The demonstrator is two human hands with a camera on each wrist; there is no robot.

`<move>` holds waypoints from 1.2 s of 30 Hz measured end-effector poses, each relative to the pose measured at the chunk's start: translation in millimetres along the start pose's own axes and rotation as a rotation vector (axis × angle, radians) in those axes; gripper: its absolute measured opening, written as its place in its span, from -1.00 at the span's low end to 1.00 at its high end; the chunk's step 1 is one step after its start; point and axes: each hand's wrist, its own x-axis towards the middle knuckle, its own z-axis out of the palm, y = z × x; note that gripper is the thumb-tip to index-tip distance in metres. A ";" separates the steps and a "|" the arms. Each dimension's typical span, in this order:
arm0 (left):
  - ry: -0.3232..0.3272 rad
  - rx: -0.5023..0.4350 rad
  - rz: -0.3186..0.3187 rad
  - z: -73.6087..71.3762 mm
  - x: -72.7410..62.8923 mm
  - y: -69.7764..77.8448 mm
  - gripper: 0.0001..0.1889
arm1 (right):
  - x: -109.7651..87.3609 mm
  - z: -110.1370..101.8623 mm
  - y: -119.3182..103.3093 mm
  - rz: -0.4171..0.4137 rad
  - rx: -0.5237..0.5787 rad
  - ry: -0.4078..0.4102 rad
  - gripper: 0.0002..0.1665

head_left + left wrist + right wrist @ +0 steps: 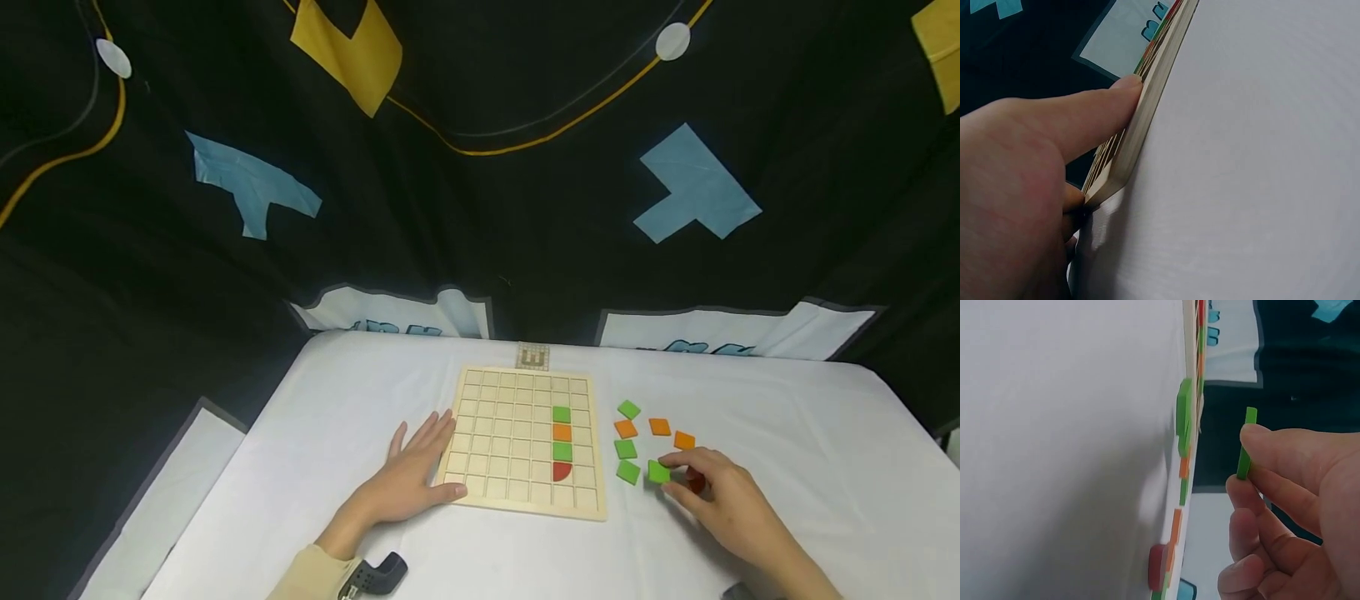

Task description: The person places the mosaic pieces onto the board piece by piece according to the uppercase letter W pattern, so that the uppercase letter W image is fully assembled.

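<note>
Above a white tablecloth (pixel 570 558), a right hand (pixel 718 493) pinches a thin, bright-green square tile (pixel 658 472); the left hand (pixel 408 482), fingers extended, touches a pale gridded board (pixel 502 447).

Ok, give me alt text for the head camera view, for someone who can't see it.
A right hand pinches a green tile over a white cloth, beside loose green tiles and orange tiles. The left hand touches the left edge of a wooden grid board holding a column of green, orange, green and red pieces.
</note>
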 end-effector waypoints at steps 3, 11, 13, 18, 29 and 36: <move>0.000 0.000 0.001 -0.1 -1.1 -0.5 0.05 | 0.7 1.4 -4.2 -0.014 0.000 0.007 -0.67; 0.009 0.008 0.005 1.1 -0.2 0.0 0.05 | 7.3 7.0 -18.8 -0.095 0.013 0.020 -0.67; 0.011 0.008 0.003 1.4 0.1 -0.2 0.05 | 9.9 9.5 -23.6 -0.099 0.007 0.015 -0.67; 0.005 0.013 -0.004 1.1 -0.1 -1.2 0.06 | 14.2 18.4 -35.7 -0.099 0.027 0.005 -0.68; 0.002 0.017 0.002 -0.9 -0.4 -0.8 0.06 | 21.6 35.8 -56.4 -0.102 0.092 -0.017 -0.71; 0.004 0.019 0.004 -0.1 0.0 -0.4 0.06 | 27.6 41.6 -66.2 -0.106 0.097 -0.034 -0.71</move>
